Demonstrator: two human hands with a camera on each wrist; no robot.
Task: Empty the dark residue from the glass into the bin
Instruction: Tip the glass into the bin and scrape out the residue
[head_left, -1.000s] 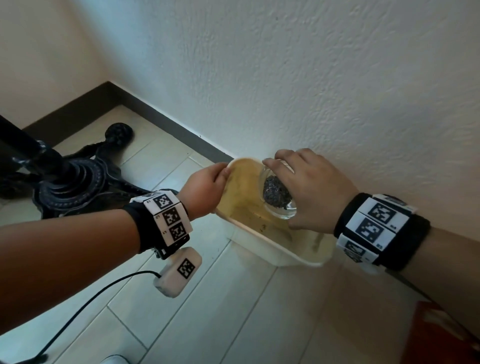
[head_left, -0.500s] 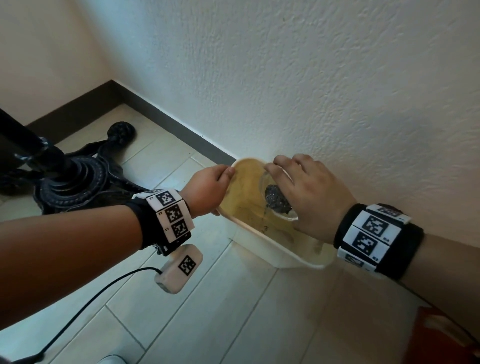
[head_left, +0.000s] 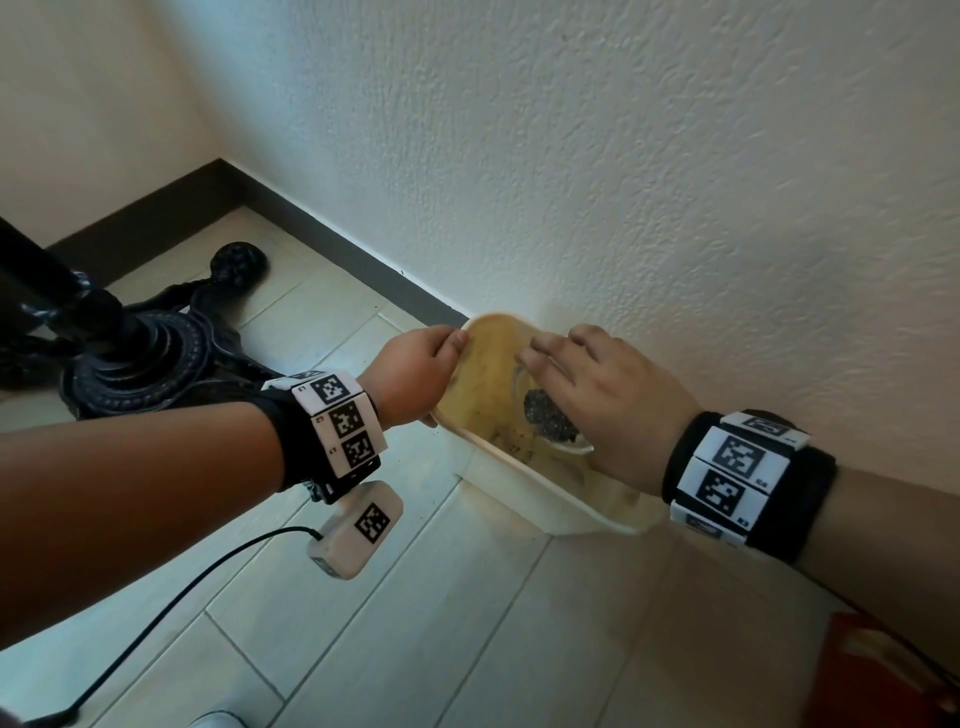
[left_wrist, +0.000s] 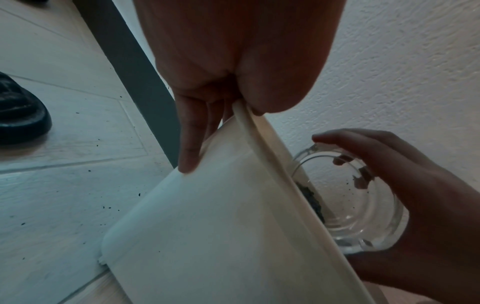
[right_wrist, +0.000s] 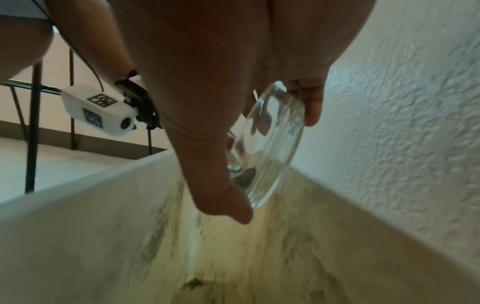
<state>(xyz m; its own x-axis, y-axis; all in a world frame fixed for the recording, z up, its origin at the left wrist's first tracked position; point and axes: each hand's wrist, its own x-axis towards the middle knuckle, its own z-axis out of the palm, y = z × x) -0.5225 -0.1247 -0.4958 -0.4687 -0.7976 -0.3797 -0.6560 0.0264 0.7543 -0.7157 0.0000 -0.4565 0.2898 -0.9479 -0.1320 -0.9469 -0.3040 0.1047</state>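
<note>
Red thing at bottom right cut off, too blurred to name; right hand curled round clear glass, thumb and fingers clamped on opposite rim edges, covering most of it from above; glass tipped on its side over open bin; dark clump of residue clinging inside glass, few specks on wall; left hand pinching bin rim, thumb inside, fingers outside; bin white, inside stained yellow, tilted against wall; black stand base beyond, top cut off.
</note>
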